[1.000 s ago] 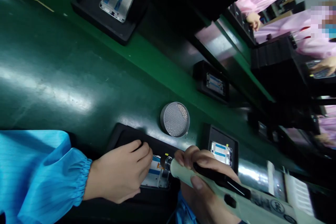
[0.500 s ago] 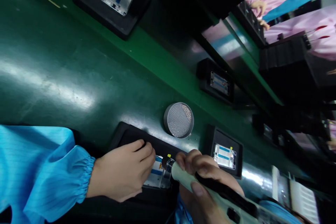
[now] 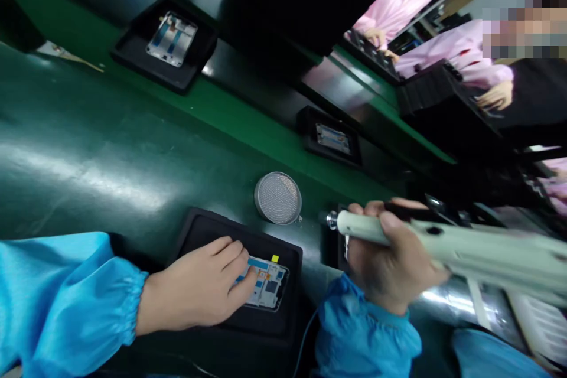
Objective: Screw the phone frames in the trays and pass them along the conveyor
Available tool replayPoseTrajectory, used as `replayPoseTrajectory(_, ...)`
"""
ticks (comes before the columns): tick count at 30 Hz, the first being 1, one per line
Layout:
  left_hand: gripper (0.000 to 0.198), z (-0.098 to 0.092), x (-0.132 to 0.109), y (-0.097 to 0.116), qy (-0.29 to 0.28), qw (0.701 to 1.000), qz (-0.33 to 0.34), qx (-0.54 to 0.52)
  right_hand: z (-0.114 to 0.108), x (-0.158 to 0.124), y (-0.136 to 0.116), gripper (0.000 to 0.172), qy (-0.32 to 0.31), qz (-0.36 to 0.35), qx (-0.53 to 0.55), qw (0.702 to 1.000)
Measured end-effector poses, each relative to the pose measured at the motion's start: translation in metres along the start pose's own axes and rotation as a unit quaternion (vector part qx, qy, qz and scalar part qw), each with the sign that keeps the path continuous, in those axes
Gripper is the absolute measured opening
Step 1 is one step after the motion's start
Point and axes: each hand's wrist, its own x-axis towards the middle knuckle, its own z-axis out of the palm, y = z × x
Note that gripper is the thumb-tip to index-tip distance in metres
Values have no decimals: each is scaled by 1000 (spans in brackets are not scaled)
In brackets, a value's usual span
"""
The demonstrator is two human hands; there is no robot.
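My left hand (image 3: 204, 283) lies over the left end of an open phone frame (image 3: 271, 286), its fingers bent against it. Silver with blue strips and a yellow tab, the frame rests in a black tray (image 3: 239, 230). To the right, my right hand (image 3: 385, 260) is wrapped round a pale green electric screwdriver (image 3: 460, 248). The screwdriver's metal nose points left, raised and apart from the phone frame. Between and beyond my hands stands a round grey screw dish (image 3: 278, 198) with a dotted plate and small screws in it.
Other black trays with phone frames stand on the green bench (image 3: 110, 130): a far-left tray (image 3: 128, 50), a farther tray (image 3: 305, 130), and one partly behind my right hand. A pointed tool (image 3: 66, 54) lies at upper left. Co-workers in pink sleeves (image 3: 398, 0) work across the bench.
My right hand has lifted the screwdriver off the phone frame and carried it right and away, uncovering the frame's right end. My left hand stays on the frame. The view has shifted somewhat.
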Motion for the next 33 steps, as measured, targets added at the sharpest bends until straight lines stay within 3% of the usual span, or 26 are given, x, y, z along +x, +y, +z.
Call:
replayPoseTrajectory(3, 35, -15, 1, 14, 16, 999, 30, 41, -10, 34, 16, 24, 75, -33, -19, 996)
replayPoseTrajectory(8, 33, -32, 1, 31, 15, 996, 79, 46, -30, 58, 26, 27, 56, -1, -42, 998)
replayPoseTrajectory(21, 32, -42, 12, 38, 6, 995, 92, -35, -47, 61, 9, 18, 31, -23, -10, 999)
replayPoseTrajectory(33, 33, -45, 14, 39, -33, 995, 98, -12, -54, 63, 5, 16, 23, -24, 1, 999)
